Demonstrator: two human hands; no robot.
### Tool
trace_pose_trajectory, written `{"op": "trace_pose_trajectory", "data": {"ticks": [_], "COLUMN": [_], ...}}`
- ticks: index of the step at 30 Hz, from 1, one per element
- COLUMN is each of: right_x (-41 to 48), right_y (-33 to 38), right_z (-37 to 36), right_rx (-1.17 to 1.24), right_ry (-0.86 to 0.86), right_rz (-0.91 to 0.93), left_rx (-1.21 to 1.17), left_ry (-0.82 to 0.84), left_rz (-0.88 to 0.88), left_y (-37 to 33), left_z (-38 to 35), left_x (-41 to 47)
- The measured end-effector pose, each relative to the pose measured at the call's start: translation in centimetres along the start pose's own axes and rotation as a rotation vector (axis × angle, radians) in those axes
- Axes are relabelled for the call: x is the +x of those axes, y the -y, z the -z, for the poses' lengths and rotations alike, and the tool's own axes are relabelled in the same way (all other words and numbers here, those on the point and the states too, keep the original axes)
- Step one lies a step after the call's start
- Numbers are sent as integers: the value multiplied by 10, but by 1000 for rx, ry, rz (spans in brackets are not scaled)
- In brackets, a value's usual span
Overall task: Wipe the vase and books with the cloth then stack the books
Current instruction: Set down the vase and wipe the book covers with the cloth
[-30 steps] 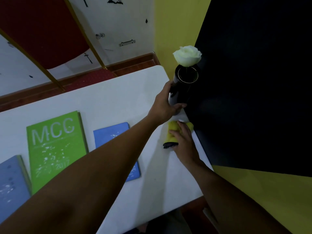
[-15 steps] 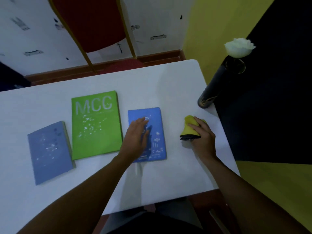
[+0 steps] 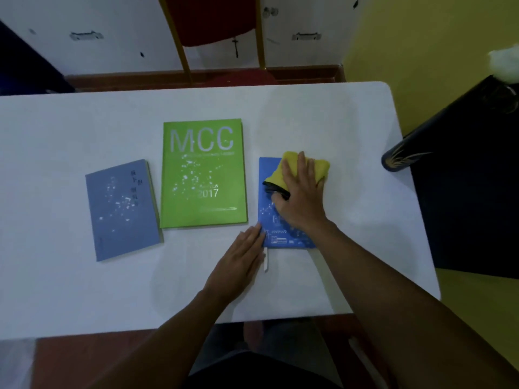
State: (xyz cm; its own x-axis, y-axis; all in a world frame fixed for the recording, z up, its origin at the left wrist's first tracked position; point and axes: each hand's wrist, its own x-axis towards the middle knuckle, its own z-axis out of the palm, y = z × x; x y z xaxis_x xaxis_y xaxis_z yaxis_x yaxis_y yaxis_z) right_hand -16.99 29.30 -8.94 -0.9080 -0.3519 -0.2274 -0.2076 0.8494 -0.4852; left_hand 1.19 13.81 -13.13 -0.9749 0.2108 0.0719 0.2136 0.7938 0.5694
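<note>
Three books lie flat on the white table (image 3: 351, 122): a grey-blue one (image 3: 122, 210) at the left, a green "MCC 2017" one (image 3: 203, 174) in the middle and a bright blue one (image 3: 268, 220) at the right. My right hand (image 3: 299, 196) presses a yellow cloth (image 3: 290, 164) with a black edge onto the upper part of the bright blue book. My left hand (image 3: 241, 259) lies flat with its fingertips on that book's lower left corner. The dark vase (image 3: 438, 136) with a white flower (image 3: 505, 63) stands at the table's right edge.
A red chair (image 3: 216, 21) with gold legs stands behind the table. A dark panel (image 3: 471, 206) and a yellow wall (image 3: 421, 51) are to the right. A small white ribbon marker (image 3: 265, 259) sticks out below the bright blue book.
My right hand has carried the cloth from the table beside the bright blue book onto its cover. My left hand has slid down from the cover to its lower left corner.
</note>
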Motion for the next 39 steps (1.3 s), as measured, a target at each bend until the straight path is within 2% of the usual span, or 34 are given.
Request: {"op": "trace_pose_trajectory", "data": {"ticks": [3, 7, 10, 13, 18, 22, 27, 29, 32, 34, 36, 39], "right_x": [-9, -51, -75, -59, 9, -30, -97, -82, -32, -1, 8, -28], "right_y": [11, 14, -9, -28, -13, 1, -31, -39, -31, -21, -13, -11], "right_z": [-24, -41, -41, -27, -12, -30, -28, -16, 5, 11, 5, -13], "right_rx": [-129, -129, -193, -250, -155, -82, -50, -62, -22, 23, 6, -18], "right_ry": [-51, -60, -44, -52, -94, -91, -60, -62, -76, -66, -76, -75], "right_rz": [107, 248, 289, 256, 133, 310, 443, 406, 185, 131, 200, 395], "left_rx": [-16, -60, -44, -55, -29, -22, -40, -61, -119, -163, -184, -177], "left_ry": [-70, -189, -222, -225, -250, -287, -314, -310, -298, -292, -289, -304], "left_rz": [63, 42, 35, 41, 24, -2, -13, 5, 72, 118, 144, 133], "left_y": [0, 4, 12, 15, 12, 16, 18, 17, 14, 13, 12, 13], "left_z": [0, -1, -7, -10, -10, -13, -13, -13, -11, -10, -9, -10], "left_x": [8, 15, 11, 10, 9, 9, 9, 10, 10, 9, 9, 9]}}
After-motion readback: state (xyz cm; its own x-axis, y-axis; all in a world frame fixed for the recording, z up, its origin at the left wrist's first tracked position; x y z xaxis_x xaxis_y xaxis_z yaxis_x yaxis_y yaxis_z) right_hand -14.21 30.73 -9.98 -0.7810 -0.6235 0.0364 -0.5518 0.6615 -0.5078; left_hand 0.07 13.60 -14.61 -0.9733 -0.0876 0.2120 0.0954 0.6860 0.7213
